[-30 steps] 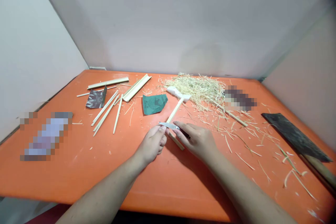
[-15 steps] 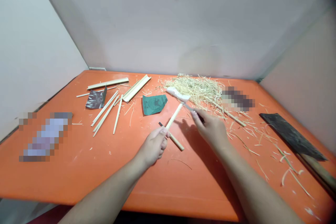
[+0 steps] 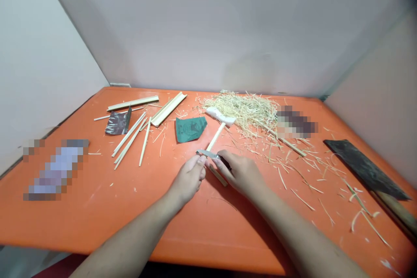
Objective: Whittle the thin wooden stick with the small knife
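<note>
Here, the left hand (image 3: 191, 174) pinches a pale strip (image 3: 215, 137) right of the green sheet (image 3: 190, 129); the right hand (image 3: 241, 170) clasps a knife (image 3: 207, 153).
The strip is probably light, stiff, splintery; best held by its near end.

we cannot make out the left pixelated patch (image 3: 57, 169) or right pixelated patch (image 3: 297, 121). the left hand (image 3: 189, 178) hides the near end of the pale stick (image 3: 216, 137), the right hand (image 3: 243, 170) most of the handle of the knife (image 3: 207, 153); the right edge crops the cleaver (image 3: 368, 169).
</note>
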The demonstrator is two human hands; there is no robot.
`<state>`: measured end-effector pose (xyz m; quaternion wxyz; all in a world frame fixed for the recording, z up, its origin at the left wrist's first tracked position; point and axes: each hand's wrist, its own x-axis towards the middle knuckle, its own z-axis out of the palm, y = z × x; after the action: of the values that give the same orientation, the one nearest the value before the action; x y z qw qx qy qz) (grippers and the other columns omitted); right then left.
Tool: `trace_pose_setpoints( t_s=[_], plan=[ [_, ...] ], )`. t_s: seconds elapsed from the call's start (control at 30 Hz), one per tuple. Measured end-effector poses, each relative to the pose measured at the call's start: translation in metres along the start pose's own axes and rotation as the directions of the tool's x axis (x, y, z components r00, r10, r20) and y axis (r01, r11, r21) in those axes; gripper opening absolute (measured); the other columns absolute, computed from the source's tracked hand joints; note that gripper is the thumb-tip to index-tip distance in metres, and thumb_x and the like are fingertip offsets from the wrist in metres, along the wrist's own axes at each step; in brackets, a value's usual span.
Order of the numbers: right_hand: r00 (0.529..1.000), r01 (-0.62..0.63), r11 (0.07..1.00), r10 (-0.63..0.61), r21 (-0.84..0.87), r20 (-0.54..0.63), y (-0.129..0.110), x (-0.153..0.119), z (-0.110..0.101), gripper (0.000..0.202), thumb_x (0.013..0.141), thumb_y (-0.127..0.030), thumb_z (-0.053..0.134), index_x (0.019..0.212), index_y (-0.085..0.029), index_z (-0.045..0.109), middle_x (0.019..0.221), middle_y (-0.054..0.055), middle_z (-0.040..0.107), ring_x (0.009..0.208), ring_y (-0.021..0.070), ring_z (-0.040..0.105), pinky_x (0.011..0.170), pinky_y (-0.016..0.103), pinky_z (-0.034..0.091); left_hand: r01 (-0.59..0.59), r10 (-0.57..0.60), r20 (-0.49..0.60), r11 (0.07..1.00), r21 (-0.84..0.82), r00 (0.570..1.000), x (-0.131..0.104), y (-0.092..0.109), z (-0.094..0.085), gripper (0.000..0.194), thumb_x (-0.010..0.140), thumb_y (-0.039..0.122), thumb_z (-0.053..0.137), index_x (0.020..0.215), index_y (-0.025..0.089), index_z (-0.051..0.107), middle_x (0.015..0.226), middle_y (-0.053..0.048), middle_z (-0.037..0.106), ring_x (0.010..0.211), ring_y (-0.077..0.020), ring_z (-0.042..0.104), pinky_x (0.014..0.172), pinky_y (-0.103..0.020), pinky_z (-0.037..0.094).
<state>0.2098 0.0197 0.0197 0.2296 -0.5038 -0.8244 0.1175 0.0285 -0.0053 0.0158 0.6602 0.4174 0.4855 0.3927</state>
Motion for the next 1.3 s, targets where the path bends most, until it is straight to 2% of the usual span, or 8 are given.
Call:
trace_pose_setpoints(
  t_s=[0.27,0.43,0.53,0.63,0.73,0.87,1.03,1.3],
  plan=[
    [0.998,-0.014,0.996,0.009,-0.083,-0.063,0.0,0.0,-0.001,0.047,0.104,-0.053,0.036,0.085,-0.022,0.066,0.066,0.004,0.067,0.056,0.016,0.056,0.053,0.026,0.025,0.023,-0.024,0.027,1.0,0.013,0.999,-0.004,0.005,0.0,0.044,0.091,0.066,0.047,0.084,0.023,0.045,0.053,0.012,0.03,0.039,-0.0054,0.015,0.038,-0.017,0.016],
    [0.917,-0.362,0.93,0.342,-0.065,-0.207,0.046,0.012,-0.024,0.045,0.101,-0.056,0.039,0.089,-0.023,0.066,0.066,0.003,0.063,0.058,0.0175,0.053,0.054,0.026,0.026,0.04,-0.048,0.138,0.997,0.063,0.989,-0.014,-0.002,0.004,0.043,0.094,0.064,0.044,0.085,0.022,0.046,0.055,0.011,0.031,0.04,-0.006,0.015,0.04,-0.019,0.017],
    [0.868,-0.426,0.905,0.414,0.016,-0.274,0.066,0.015,-0.038,0.046,0.1,-0.059,0.04,0.087,-0.023,0.064,0.065,0.002,0.06,0.06,0.0172,0.053,0.056,0.026,0.028,-0.043,0.022,0.132,0.987,0.156,0.991,-0.014,-0.009,0.005,0.043,0.1,0.06,0.037,0.089,0.021,0.051,0.058,0.01,0.032,0.043,-0.0075,0.02,0.044,-0.02,0.021],
    [0.881,-0.355,0.931,0.364,0.089,-0.301,0.052,0.011,-0.039,0.046,0.101,-0.059,0.039,0.087,-0.022,0.062,0.066,0.001,0.06,0.059,0.0161,0.053,0.057,0.026,0.03,-0.127,0.132,0.011,0.928,0.351,0.991,-0.01,-0.009,0.001,0.043,0.102,0.056,0.033,0.096,0.021,0.057,0.061,0.006,0.039,0.049,-0.0109,0.034,0.05,-0.022,0.027],
    [0.972,-0.2,0.977,0.208,0.078,-0.113,0.018,0.002,-0.027,0.041,0.102,-0.053,0.04,0.089,-0.022,0.064,0.069,0.002,0.065,0.058,0.0159,0.057,0.056,0.025,0.03,-0.149,0.229,-0.066,0.801,0.579,0.971,-0.008,-0.001,-0.003,0.041,0.104,0.05,0.033,0.1,0.021,0.062,0.069,0.001,0.052,0.064,-0.0161,0.051,0.06,-0.026,0.034],
    [0.998,-0.048,0.999,0.047,0.005,0.041,-0.012,-0.007,-0.009,0.04,0.104,-0.05,0.04,0.09,-0.022,0.065,0.069,0.002,0.069,0.057,0.0159,0.059,0.054,0.026,0.026,-0.128,0.262,-0.066,0.657,0.742,0.963,-0.009,0.009,-0.002,0.032,0.102,0.039,0.036,0.099,0.021,0.062,0.08,-0.004,0.066,0.075,-0.0209,0.061,0.066,-0.028,0.036],
    [1.0,-0.008,0.995,0.008,-0.098,-0.003,-0.013,-0.01,-0.003,0.042,0.106,-0.049,0.039,0.09,-0.021,0.066,0.071,0.002,0.071,0.056,0.0149,0.06,0.053,0.027,0.022,-0.097,0.26,-0.065,0.564,0.82,0.963,-0.007,0.008,-0.002,0.029,0.101,0.035,0.035,0.095,0.021,0.059,0.077,-0.006,0.066,0.07,-0.0221,0.061,0.062,-0.028,0.032],
    [0.998,0.019,0.989,-0.027,-0.146,-0.051,-0.014,-0.01,-0.001,0.041,0.106,-0.048,0.04,0.092,-0.021,0.067,0.072,0.002,0.072,0.056,0.0141,0.062,0.053,0.028,0.023,-0.066,0.252,-0.09,0.55,0.832,0.964,-0.009,0.009,-0.002,0.031,0.101,0.035,0.034,0.104,0.02,0.062,0.071,-0.004,0.063,0.064,-0.0213,0.058,0.059,-0.028,0.03]
  ],
)
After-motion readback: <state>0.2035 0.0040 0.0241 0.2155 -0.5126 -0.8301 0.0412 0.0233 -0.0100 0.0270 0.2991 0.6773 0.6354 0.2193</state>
